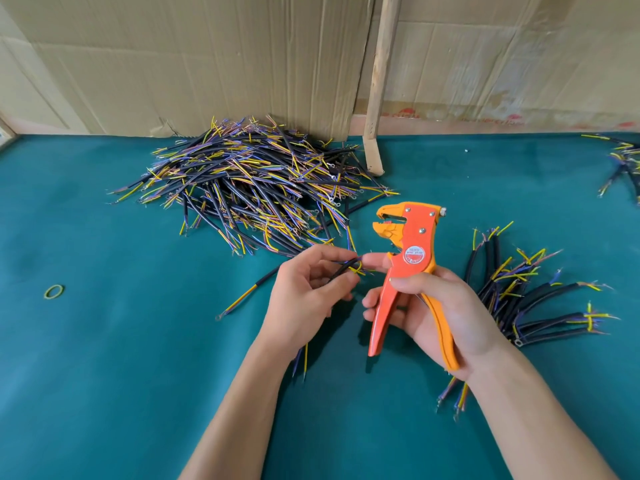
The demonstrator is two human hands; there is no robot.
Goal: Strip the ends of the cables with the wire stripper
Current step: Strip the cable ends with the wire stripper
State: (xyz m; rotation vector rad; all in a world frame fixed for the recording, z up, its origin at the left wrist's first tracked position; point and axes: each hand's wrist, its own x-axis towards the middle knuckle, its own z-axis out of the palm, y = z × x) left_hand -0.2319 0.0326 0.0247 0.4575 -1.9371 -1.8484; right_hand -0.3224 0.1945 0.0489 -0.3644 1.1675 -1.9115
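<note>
My right hand [440, 310] grips the handles of an orange wire stripper [408, 258], held upright with its jaws open and pointing left. My left hand [304, 292] pinches a short black cable [341, 270] near its end, where yellow and blue inner wires fan out. My right forefinger touches those wire tips. The cable's other end hangs below my left hand, its yellow wire [305, 358] showing under the wrist. The cable end sits below the stripper's jaws, not between them.
A large heap of black cables [249, 185] lies on the green table [104, 341] behind my hands. A smaller bundle [519, 296] lies to the right, more cables [623, 164] at the far right edge. One loose cable [242, 299] and a rubber band [54, 291] lie left. Cardboard and a wooden post [377, 98] stand behind.
</note>
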